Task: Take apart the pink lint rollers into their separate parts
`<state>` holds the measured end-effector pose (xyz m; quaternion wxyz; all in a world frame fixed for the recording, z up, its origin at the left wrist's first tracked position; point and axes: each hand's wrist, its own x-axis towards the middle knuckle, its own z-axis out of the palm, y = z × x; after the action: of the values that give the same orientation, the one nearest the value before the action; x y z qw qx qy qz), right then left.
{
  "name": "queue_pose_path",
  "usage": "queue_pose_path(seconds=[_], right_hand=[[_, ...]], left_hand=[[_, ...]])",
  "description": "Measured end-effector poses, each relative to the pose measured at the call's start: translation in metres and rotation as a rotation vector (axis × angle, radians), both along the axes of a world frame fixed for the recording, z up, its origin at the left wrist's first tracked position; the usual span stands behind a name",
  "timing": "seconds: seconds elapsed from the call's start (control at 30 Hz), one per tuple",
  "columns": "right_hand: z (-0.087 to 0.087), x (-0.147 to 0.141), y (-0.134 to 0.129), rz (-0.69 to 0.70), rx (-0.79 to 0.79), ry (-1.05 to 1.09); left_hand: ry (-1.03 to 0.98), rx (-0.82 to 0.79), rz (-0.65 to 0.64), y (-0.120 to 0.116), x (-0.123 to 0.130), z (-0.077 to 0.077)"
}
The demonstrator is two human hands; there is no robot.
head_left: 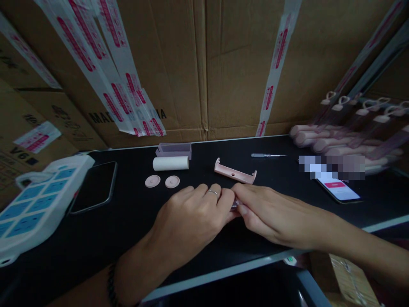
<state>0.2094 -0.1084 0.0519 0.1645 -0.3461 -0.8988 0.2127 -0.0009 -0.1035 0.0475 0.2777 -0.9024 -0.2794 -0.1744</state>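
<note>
Near the front of the black table my left hand (194, 217) and my right hand (271, 209) meet, fingers closed around a small shiny part (234, 206) that they mostly hide. Just beyond them lies a pink bracket (234, 172) with raised ends. To its left are a white roll (171, 163), a translucent lilac tray (174, 150) behind it, and two round pink discs, the left disc (152, 181) and the right disc (172, 182). A small screwdriver (268, 155) rests farther back, right of the bracket.
A white power strip (54, 204) and a dark phone (95, 187) occupy the left side. On the right are a lit phone (341, 190) and a pile of pink cylinders with loops (338, 143). Taped cardboard boxes (236, 64) stand behind the table.
</note>
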Motion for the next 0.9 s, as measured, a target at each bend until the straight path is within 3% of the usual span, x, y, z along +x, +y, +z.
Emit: queue_pose_path(seconds=[0.23, 0.47, 0.7, 0.8, 0.9], right_hand=[[0.013, -0.001, 0.001, -0.007, -0.063, -0.102], [0.003, -0.016, -0.001, -0.125, 0.134, -0.221], [-0.004, -0.019, 0.005, -0.171, 0.214, -0.143], [-0.009, -0.011, 0.011, -0.146, 0.281, -0.109], [-0.015, -0.006, 0.015, -0.055, 0.42, -0.18]], left_hand=[[0.025, 0.055, 0.013, -0.001, 0.002, 0.002], [0.096, 0.071, 0.055, -0.002, 0.004, -0.001], [0.031, 0.095, 0.094, 0.003, 0.005, -0.004], [-0.033, -0.038, 0.114, 0.005, 0.006, 0.0], [-0.052, -0.329, 0.114, 0.008, 0.003, 0.003]])
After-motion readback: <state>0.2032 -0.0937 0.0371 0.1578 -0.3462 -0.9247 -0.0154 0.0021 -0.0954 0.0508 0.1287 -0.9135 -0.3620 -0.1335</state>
